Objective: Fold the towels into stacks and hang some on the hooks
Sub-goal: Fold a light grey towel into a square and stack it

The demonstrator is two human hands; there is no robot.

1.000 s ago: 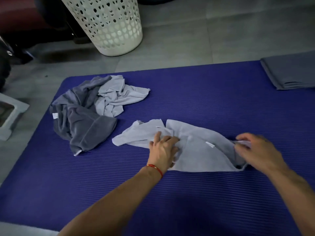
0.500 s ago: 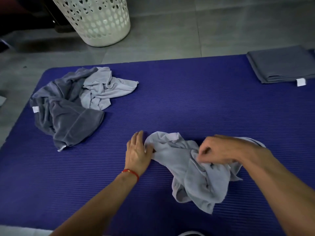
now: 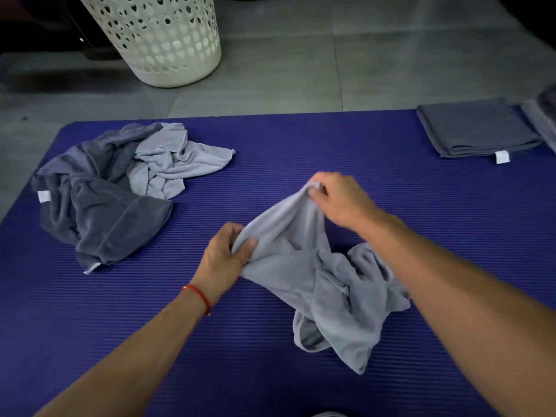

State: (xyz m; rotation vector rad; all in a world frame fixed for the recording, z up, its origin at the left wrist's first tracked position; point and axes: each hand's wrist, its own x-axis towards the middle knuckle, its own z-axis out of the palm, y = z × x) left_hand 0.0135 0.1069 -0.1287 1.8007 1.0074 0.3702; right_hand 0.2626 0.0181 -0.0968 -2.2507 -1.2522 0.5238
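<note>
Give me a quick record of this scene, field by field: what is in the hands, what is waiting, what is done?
In hand: crumpled light grey towel
Left hand: pinches its edge
Right hand: pinches a corner, lifted
Surface: ribbed blue foam mat
Waiting: heap of dark grey and light grey towels
Done: folded dark grey towel, mat's far right
Beyond mat: white perforated plastic laundry basket on floor

The light grey towel (image 3: 304, 266) is soft, matt terry cloth, creased all over. It lies on a blue mat (image 3: 301, 145) of matt foam, finely ribbed. Left of the towel, a dark grey towel (image 3: 99, 218) looks plusher, with a white fabric tag. Beyond the mat stand a glossy, perforated white plastic laundry basket (image 3: 168, 37) and smooth grey floor tiles (image 3: 391, 64).
</note>
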